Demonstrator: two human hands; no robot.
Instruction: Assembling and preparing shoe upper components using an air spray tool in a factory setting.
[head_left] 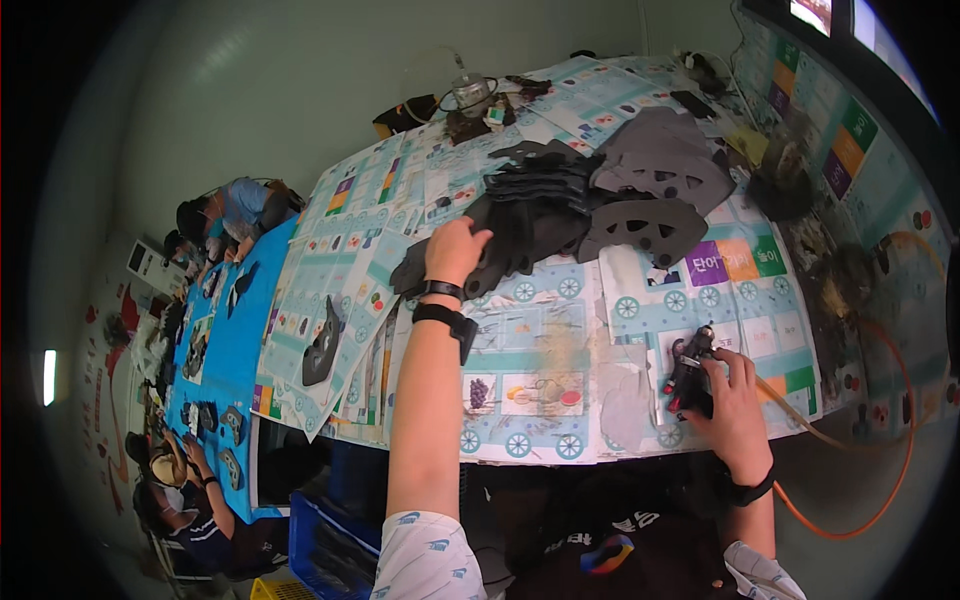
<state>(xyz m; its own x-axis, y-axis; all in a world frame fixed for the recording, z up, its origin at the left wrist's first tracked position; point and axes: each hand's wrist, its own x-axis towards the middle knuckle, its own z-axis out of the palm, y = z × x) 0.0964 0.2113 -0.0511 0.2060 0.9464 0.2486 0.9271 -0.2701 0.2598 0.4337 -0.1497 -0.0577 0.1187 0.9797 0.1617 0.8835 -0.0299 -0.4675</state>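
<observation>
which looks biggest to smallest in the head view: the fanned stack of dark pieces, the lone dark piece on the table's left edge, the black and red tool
1. fanned stack of dark pieces
2. lone dark piece
3. black and red tool, partly hidden by the right hand, so its rank against the lone piece is unsure.
</observation>
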